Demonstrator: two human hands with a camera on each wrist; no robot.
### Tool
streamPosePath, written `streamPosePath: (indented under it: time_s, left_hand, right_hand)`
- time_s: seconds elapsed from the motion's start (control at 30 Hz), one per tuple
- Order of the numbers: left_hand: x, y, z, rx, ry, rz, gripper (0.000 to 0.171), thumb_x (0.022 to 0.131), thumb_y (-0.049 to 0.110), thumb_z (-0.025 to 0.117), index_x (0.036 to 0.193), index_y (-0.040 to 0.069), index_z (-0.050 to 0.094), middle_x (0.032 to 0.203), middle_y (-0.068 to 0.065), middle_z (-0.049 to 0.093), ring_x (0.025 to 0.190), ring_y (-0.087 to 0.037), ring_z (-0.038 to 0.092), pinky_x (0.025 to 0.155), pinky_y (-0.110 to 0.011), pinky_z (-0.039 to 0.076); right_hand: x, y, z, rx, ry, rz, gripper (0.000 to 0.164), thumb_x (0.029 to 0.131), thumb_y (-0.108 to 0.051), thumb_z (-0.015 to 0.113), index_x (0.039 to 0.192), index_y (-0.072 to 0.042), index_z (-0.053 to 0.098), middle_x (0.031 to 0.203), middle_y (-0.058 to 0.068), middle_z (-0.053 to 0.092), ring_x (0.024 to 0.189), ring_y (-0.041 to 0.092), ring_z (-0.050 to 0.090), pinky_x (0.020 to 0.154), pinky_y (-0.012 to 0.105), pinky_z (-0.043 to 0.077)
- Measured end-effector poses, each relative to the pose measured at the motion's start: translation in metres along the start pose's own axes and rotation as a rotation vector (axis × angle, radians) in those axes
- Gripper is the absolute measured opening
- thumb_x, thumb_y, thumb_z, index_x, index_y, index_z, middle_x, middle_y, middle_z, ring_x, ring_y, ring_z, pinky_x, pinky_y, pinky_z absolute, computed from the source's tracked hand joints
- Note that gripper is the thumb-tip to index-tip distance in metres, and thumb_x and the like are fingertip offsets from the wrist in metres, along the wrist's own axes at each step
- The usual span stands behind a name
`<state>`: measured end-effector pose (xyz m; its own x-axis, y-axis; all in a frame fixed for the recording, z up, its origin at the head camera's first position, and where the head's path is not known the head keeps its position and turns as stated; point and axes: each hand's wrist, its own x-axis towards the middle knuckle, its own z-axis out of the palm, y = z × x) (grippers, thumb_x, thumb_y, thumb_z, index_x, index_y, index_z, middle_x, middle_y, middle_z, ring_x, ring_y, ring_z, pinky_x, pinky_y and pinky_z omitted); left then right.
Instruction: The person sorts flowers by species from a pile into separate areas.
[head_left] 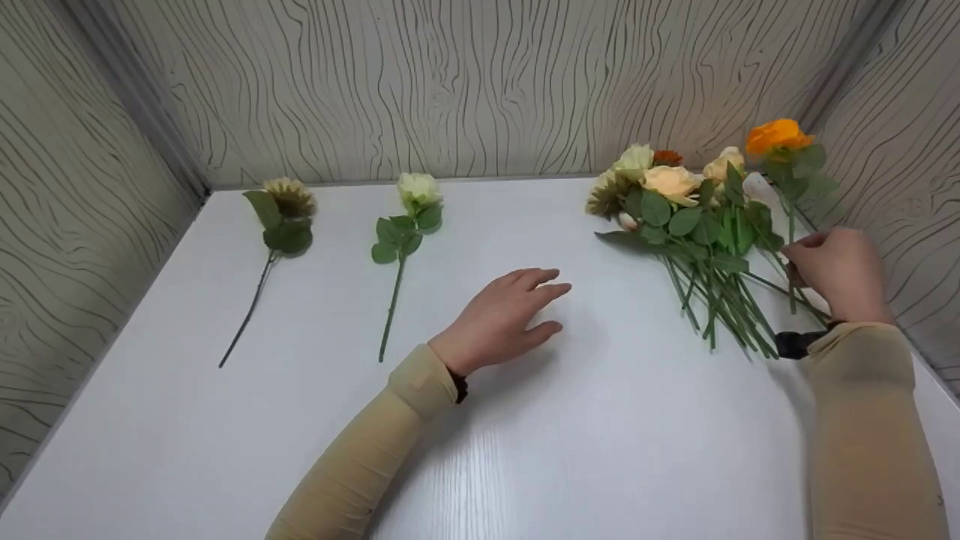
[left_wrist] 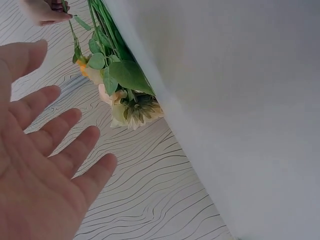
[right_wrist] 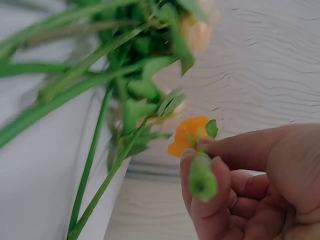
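Observation:
My right hand (head_left: 844, 271) pinches the green stem of an orange artificial flower (head_left: 780, 136), its bloom held upright at the far right. In the right wrist view, thumb and fingertips grip the stem near its cut end, with the orange bloom (right_wrist: 190, 134) behind. Just left of that hand lies a pile of artificial flowers (head_left: 675, 217) in cream, peach and rust, stems toward me. Over the middle of the table, my left hand (head_left: 499, 319) holds nothing, its fingers extended and spread. The left wrist view shows its palm (left_wrist: 40, 185), with the flower pile beyond.
On the left of the white table (head_left: 600, 450) lie a cream flower with a brownish-green underside (head_left: 289, 201) and a pale green-white flower (head_left: 418, 193), set apart from each other. Wood-grain panels (head_left: 450, 82) stand along the back and both sides.

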<state>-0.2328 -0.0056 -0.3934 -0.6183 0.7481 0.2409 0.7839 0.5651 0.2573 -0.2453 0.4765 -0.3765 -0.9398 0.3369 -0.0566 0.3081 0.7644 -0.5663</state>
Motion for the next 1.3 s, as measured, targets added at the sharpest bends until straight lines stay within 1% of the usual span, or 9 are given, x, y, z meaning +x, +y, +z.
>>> streamPosePath:
  time_s: [0.1, 0.23, 0.43, 0.57, 0.73, 0.83, 1.0, 1.17, 1.3]
  left_hand:
    - [0.000, -0.002, -0.001, -0.044, 0.043, -0.028, 0.048, 0.103, 0.034, 0.063, 0.147, 0.016, 0.056, 0.151, -0.005, 0.051, 0.140, -0.021, 0.046, 0.115, -0.037, 0.038]
    - [0.000, -0.006, -0.005, -0.174, 0.114, -0.120, 0.039, 0.105, 0.030, 0.061, 0.140, 0.015, 0.063, 0.143, -0.002, 0.059, 0.134, -0.018, 0.052, 0.110, -0.035, 0.043]
    - [-0.002, -0.012, -0.011, -0.567, 0.240, -0.338, 0.031, 0.106, 0.030, 0.059, 0.132, 0.017, 0.070, 0.130, 0.006, 0.066, 0.122, -0.010, 0.059, 0.104, -0.034, 0.047]
    - [-0.001, -0.017, -0.014, -0.820, 0.315, -0.414, 0.032, 0.106, 0.031, 0.060, 0.132, 0.016, 0.070, 0.125, 0.007, 0.068, 0.115, -0.009, 0.062, 0.099, -0.035, 0.051]
    - [-0.001, -0.021, -0.018, -1.106, 0.349, -0.479, 0.030, 0.105, 0.029, 0.061, 0.128, 0.011, 0.071, 0.116, 0.000, 0.072, 0.112, -0.022, 0.066, 0.098, -0.038, 0.053]
    - [-0.001, -0.022, -0.018, -1.218, 0.372, -0.496, 0.026, 0.104, 0.025, 0.064, 0.122, 0.008, 0.071, 0.111, -0.007, 0.073, 0.107, -0.028, 0.068, 0.094, -0.036, 0.056]
    - [-0.001, -0.023, -0.019, -1.273, 0.410, -0.509, 0.024, 0.102, 0.024, 0.067, 0.117, 0.005, 0.071, 0.106, -0.011, 0.072, 0.098, -0.026, 0.070, 0.090, -0.035, 0.058]
    - [-0.001, -0.025, -0.022, -1.334, 0.489, -0.502, 0.025, 0.102, 0.022, 0.067, 0.118, 0.003, 0.069, 0.109, -0.019, 0.068, 0.096, -0.029, 0.071, 0.087, -0.038, 0.060]
    - [-0.002, -0.025, -0.021, -1.373, 0.487, -0.492, 0.028, 0.101, 0.019, 0.069, 0.123, 0.002, 0.068, 0.114, -0.022, 0.066, 0.100, -0.032, 0.070, 0.087, -0.040, 0.060]
  right_hand:
    - [-0.046, -0.064, 0.002, 0.093, -0.033, -0.068, 0.057, 0.104, -0.043, 0.056, 0.127, 0.009, 0.060, 0.091, 0.007, 0.071, 0.075, 0.015, 0.067, 0.064, 0.029, 0.053]
    - [-0.057, -0.103, 0.032, 0.232, -0.096, -0.153, 0.056, 0.101, -0.050, 0.061, 0.126, 0.000, 0.064, 0.102, 0.012, 0.068, 0.081, 0.017, 0.065, 0.069, 0.032, 0.057]
    - [-0.076, -0.157, 0.099, 0.487, -0.302, -0.302, 0.041, 0.099, -0.038, 0.070, 0.121, -0.003, 0.070, 0.107, 0.018, 0.071, 0.083, 0.023, 0.070, 0.073, 0.035, 0.061]
    - [-0.102, -0.185, 0.133, 0.590, -0.439, -0.398, 0.031, 0.100, -0.028, 0.070, 0.116, -0.001, 0.072, 0.099, 0.018, 0.072, 0.078, 0.022, 0.069, 0.070, 0.033, 0.061]
    - [-0.123, -0.199, 0.155, 0.628, -0.564, -0.443, 0.026, 0.101, -0.022, 0.069, 0.114, 0.000, 0.073, 0.092, 0.016, 0.072, 0.075, 0.018, 0.067, 0.066, 0.030, 0.059]
    - [-0.127, -0.201, 0.160, 0.627, -0.594, -0.446, 0.028, 0.101, -0.023, 0.069, 0.115, 0.001, 0.073, 0.092, 0.017, 0.072, 0.075, 0.018, 0.066, 0.066, 0.030, 0.058]
    - [-0.129, -0.201, 0.162, 0.607, -0.636, -0.450, 0.034, 0.100, -0.023, 0.070, 0.118, 0.006, 0.069, 0.096, 0.020, 0.073, 0.080, 0.022, 0.069, 0.069, 0.033, 0.060]
    - [-0.132, -0.201, 0.166, 0.525, -0.725, -0.454, 0.031, 0.098, -0.021, 0.072, 0.114, 0.005, 0.070, 0.097, 0.019, 0.073, 0.081, 0.026, 0.071, 0.073, 0.039, 0.061]
    - [-0.134, -0.202, 0.167, 0.516, -0.737, -0.457, 0.030, 0.097, -0.020, 0.073, 0.112, 0.006, 0.069, 0.093, 0.016, 0.073, 0.077, 0.025, 0.071, 0.073, 0.040, 0.062]
